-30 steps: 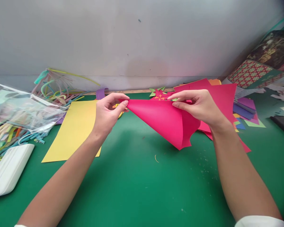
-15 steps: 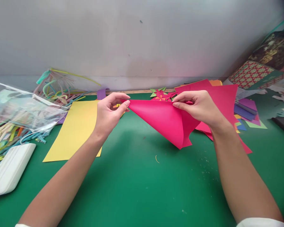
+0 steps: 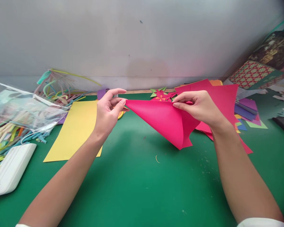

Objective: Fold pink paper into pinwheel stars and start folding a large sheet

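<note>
Between my hands a sheet of red-pink paper (image 3: 162, 119) is held up, folded over on itself, its top edge nearly level and its lower corner hanging just above the green table. At its pointed left end, my left hand (image 3: 110, 110) pinches the tip between thumb and fingers. My right hand (image 3: 194, 104) grips the upper edge farther right, thumb toward me. Behind my left hand lies a sheet of yellow paper (image 3: 72, 132). A yellow scissors-like loop (image 3: 120, 115) shows partly beside my left fingers, mostly hidden.
More red paper sheets (image 3: 223, 101) lie at the right, near cut paper stars (image 3: 161, 95). To the left are a clear plastic bag (image 3: 21, 107), many pipe cleaners (image 3: 7, 142) and a white case (image 3: 13, 168). A patterned box (image 3: 253, 74) stands far right against the grey wall.
My left hand has shifted slightly left along the paper's pointed end, and its index finger has lifted a little. The right hand keeps its grip in place.
</note>
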`<state>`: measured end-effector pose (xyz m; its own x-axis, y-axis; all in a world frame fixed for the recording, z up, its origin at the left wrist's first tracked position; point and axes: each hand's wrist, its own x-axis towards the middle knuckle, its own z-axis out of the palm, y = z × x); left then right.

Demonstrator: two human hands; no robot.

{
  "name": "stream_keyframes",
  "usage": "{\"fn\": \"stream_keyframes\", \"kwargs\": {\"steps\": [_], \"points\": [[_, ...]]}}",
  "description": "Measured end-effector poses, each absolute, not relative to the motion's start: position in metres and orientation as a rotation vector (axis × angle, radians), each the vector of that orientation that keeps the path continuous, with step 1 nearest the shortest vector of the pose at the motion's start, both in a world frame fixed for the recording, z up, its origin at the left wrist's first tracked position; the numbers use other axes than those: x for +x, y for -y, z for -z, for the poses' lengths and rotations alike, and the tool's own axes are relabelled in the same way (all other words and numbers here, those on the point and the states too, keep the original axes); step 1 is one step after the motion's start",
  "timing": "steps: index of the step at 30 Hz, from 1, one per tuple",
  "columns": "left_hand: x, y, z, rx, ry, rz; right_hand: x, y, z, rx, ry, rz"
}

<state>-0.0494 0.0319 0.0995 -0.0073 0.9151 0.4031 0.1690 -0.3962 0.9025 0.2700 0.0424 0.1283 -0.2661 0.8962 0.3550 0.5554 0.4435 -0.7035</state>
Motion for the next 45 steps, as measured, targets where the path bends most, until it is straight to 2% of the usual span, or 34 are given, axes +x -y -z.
{"fn": "stream_keyframes", "kwargs": {"steps": [45], "points": [[-0.0465,-0.0342,-0.1012,1.671,-1.251,-1.45,0.2683,-0.0393,-0.1308,-1.219,1.98,-0.564]]}}
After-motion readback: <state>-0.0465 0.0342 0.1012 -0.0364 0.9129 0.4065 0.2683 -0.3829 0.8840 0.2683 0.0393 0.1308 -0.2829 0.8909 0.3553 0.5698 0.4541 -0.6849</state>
